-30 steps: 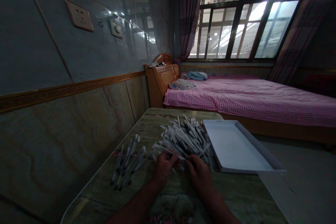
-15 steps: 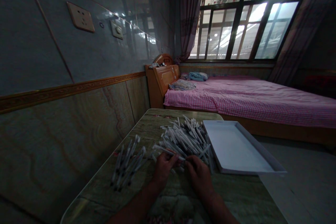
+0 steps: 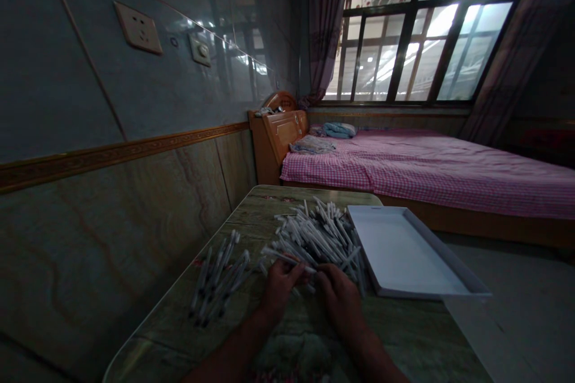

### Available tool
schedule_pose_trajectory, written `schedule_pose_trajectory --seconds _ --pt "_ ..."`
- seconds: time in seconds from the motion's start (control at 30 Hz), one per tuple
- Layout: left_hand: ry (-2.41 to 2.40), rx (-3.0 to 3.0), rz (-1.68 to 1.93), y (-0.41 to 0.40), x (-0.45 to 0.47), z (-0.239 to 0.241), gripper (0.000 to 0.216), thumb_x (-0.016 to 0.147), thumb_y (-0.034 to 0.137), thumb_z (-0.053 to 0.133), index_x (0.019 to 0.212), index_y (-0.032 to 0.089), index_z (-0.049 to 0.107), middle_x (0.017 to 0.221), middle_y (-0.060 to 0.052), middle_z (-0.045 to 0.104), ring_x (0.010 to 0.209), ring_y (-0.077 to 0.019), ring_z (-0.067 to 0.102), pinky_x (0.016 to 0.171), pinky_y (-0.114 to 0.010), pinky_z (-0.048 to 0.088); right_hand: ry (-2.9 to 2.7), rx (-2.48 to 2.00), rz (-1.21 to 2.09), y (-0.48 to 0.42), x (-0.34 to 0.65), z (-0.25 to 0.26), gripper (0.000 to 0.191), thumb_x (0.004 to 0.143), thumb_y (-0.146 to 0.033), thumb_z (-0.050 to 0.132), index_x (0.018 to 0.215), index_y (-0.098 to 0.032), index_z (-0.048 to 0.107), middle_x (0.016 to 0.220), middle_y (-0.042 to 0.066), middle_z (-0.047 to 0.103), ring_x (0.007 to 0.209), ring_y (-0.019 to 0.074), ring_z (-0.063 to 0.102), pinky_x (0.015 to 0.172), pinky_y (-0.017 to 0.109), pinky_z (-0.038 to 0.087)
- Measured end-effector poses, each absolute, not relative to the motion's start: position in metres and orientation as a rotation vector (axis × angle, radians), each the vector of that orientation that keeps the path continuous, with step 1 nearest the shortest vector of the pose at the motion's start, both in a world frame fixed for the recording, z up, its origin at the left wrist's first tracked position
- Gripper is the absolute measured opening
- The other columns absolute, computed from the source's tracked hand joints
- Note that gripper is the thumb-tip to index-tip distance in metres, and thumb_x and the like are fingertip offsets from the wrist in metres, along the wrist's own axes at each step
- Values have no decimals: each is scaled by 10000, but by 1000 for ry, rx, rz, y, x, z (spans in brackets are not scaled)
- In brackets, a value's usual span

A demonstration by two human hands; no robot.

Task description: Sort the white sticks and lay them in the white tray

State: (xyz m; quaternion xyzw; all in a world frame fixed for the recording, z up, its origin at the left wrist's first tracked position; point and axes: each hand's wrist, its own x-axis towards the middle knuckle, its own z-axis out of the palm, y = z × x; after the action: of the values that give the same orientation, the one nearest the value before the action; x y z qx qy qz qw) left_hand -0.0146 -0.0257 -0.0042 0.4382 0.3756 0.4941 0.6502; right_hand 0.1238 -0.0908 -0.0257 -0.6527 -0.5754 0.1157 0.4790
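Between my two hands is a slim pale pen [image 3: 274,253], slanting down to the right. My left hand [image 3: 282,282] is closed around its middle, with the thumb on top. The fingertips of my right hand [image 3: 336,290] are pinched together at the pen's right end, which they partly hide. Just beyond my hands lies a large loose pile of similar pens [image 3: 314,232], pointing in different directions. On the left, a smaller group of pens [image 3: 218,281] lies roughly side by side, dark ends toward me.
A shallow white box tray [image 3: 408,251] sits right of the pile, jutting past the edge of the green marbled table [image 3: 296,341]. A tiled wall [image 3: 135,221] runs along the left. Behind the table stands a bed [image 3: 404,167] with a pink checked sheet.
My right hand has shifted very slightly toward the left at the pen's end. My left hand, the pile and the tray stay in place.
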Motion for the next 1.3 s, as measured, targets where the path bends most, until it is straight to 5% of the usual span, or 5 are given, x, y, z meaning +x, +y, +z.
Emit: schedule_pose_trajectory --seconds 0.17,0.37,0.53,0.77,1.3 --pt "848 999 1116 -25 -14 -7 423 518 438 871 707 167 607 633 -5 708 592 -185 691 559 -282 568 -1417 -1629 257 -90 125 -28 305 915 -395 455 786 -217 666 790 54 704 765 209 664 690 276 466" --pt "868 979 1126 -24 -14 -7 433 519 451 865 720 169 606 640 0 709 599 -191 698 563 -289 569 -1405 -1588 272 -92 124 -25 256 921 -376 473 912 -227 680 887 45 722 827 193 669 736 265 482" --pt "855 983 1129 -24 -14 -8 424 507 428 872 710 173 601 618 9 698 573 -189 689 553 -294 566 -1413 -1653 224 -91 124 -25 348 934 -416 428 751 -229 656 755 49 697 720 197 652 660 268 461" --pt "868 998 1141 -25 -14 -4 416 526 445 858 707 178 595 612 9 689 584 -194 692 564 -298 566 -1403 -1609 258 -94 123 -22 283 927 -394 456 921 -225 682 871 45 717 806 194 664 711 264 473" --pt "863 1024 1144 -27 -13 -3 404 547 443 849 708 179 589 602 17 671 570 -190 683 532 -283 553 -1464 -1637 185 -91 125 -27 375 950 -432 423 804 -221 698 774 57 709 748 198 664 673 271 467"
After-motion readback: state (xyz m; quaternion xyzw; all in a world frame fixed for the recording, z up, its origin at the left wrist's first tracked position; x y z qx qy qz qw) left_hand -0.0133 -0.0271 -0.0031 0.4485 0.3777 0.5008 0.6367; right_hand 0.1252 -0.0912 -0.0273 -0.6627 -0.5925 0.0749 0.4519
